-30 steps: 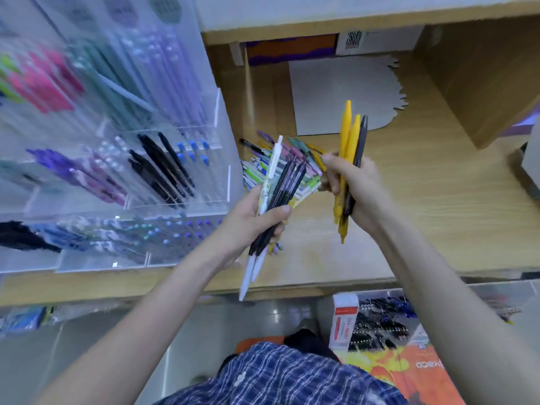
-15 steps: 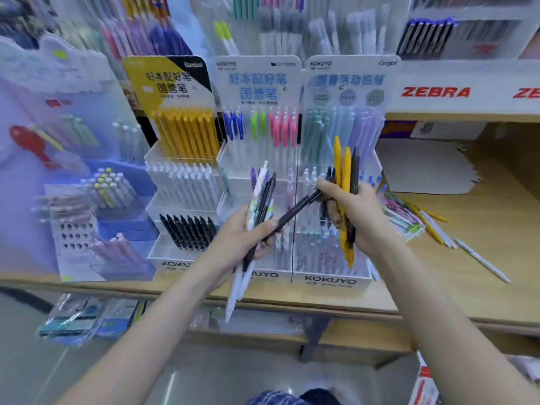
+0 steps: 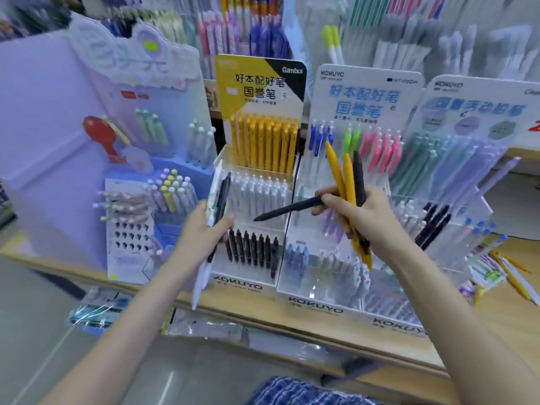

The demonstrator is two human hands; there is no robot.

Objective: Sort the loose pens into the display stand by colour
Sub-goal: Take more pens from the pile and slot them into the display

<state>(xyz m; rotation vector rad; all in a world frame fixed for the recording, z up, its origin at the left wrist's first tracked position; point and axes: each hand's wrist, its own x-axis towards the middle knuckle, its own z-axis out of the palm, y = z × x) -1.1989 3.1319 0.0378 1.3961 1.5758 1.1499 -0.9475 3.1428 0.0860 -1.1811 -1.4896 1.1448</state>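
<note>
Your left hand is up in front of the display stand, fingers curled round a small bunch of pens, white and dark; the count is hard to tell. Your right hand grips two yellow pens and one black pen upright, and pinches one more black pen, pointing left at the stand. More loose pens lie on the tabletop, far right.

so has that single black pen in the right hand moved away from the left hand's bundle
Yes. Half a second ago its tip touched the left hand; now the black pen is clear of it, tip pointing over the stand's black pen row, pinched by the right hand.
</note>
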